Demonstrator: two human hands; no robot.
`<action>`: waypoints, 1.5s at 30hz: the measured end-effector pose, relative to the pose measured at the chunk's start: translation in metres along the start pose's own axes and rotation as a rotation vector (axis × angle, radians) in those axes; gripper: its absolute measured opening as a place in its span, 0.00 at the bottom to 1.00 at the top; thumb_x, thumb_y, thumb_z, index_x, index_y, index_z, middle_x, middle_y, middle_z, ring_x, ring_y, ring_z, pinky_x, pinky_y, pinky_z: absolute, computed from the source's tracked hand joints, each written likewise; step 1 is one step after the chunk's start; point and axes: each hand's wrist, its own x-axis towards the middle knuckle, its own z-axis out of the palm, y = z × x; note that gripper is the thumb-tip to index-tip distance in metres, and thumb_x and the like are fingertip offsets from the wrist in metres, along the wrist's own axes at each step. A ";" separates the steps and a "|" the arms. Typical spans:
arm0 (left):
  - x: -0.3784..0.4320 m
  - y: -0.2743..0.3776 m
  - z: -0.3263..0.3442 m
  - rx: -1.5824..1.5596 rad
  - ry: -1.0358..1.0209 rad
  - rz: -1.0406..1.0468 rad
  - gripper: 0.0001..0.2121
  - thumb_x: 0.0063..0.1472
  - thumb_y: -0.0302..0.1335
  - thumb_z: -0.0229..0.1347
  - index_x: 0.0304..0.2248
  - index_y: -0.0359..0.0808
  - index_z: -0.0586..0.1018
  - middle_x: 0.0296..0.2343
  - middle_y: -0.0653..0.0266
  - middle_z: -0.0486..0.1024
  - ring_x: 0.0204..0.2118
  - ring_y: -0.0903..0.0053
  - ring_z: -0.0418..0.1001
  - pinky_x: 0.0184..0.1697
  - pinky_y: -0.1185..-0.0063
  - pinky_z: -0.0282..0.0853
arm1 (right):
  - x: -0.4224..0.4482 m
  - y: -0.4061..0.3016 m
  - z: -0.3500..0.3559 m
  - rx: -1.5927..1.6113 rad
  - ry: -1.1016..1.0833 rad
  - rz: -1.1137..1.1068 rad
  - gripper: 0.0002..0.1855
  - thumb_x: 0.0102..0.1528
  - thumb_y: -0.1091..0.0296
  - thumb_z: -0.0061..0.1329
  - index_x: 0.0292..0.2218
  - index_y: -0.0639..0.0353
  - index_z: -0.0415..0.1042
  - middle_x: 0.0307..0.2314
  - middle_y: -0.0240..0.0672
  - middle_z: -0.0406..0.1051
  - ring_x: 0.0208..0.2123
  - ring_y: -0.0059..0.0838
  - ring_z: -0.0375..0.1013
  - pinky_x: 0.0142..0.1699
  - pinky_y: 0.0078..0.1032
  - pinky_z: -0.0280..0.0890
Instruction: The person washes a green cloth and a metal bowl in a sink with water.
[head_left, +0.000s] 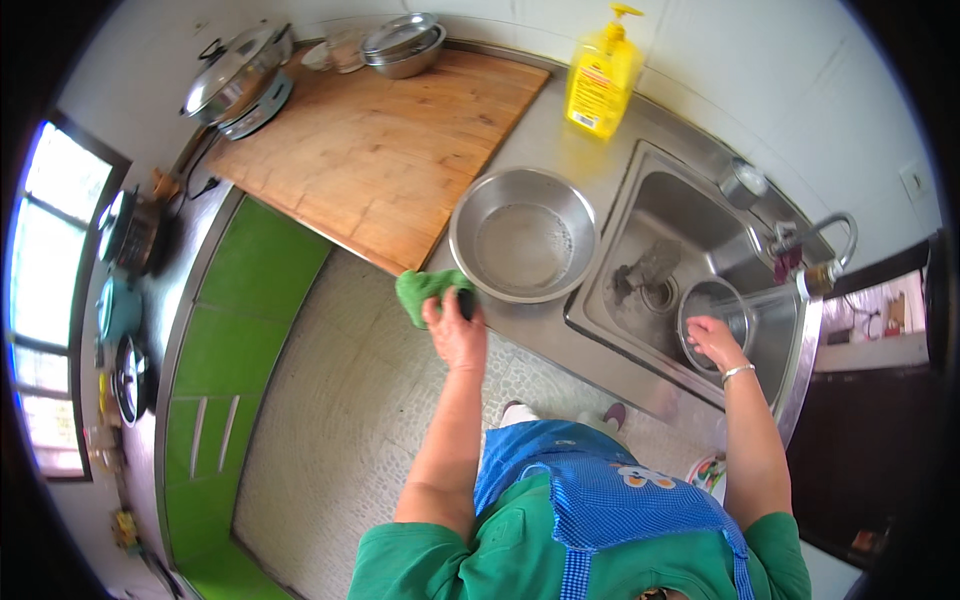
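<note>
My left hand grips a green cloth and a small dark object by the front corner of the wooden board. Just right of it, a stainless steel basin with cloudy, slightly foamy water stands on the steel counter. My right hand, fingers curled, is at a metal bowl inside the sink; whether it holds anything cannot be told. Water streams from the faucet over that bowl. A greyish, wet, crumpled thing lies by the drain.
A yellow pump bottle stands behind the basin. A metal cup is at the sink's back rim. Stacked bowls and a lidded pot are along the back wall. Green cabinets line the left side.
</note>
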 end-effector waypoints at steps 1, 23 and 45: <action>0.008 -0.014 0.007 -0.043 0.089 0.005 0.23 0.44 0.30 0.56 0.43 0.46 0.66 0.45 0.52 0.55 0.47 0.57 0.57 0.47 0.69 0.57 | 0.000 -0.002 0.000 0.006 -0.001 0.009 0.17 0.50 0.64 0.43 0.40 0.64 0.66 0.25 0.29 0.68 0.26 0.18 0.66 0.31 0.16 0.61; -0.188 0.102 -0.007 -0.937 -1.102 -0.573 0.22 0.54 0.21 0.46 0.48 0.38 0.54 0.41 0.61 0.61 0.44 0.71 0.61 0.46 0.75 0.59 | -0.052 0.034 -0.011 -0.354 0.325 -0.556 0.20 0.48 0.62 0.45 0.43 0.57 0.63 0.45 0.45 0.58 0.45 0.43 0.60 0.48 0.31 0.57; -0.179 0.153 0.068 0.185 -0.587 1.215 0.15 0.53 0.33 0.46 0.40 0.36 0.67 0.38 0.58 0.67 0.44 0.65 0.62 0.50 0.61 0.49 | -0.167 0.130 0.000 -0.710 0.542 -0.431 0.38 0.38 0.41 0.48 0.48 0.48 0.58 0.48 0.38 0.54 0.51 0.32 0.52 0.53 0.42 0.39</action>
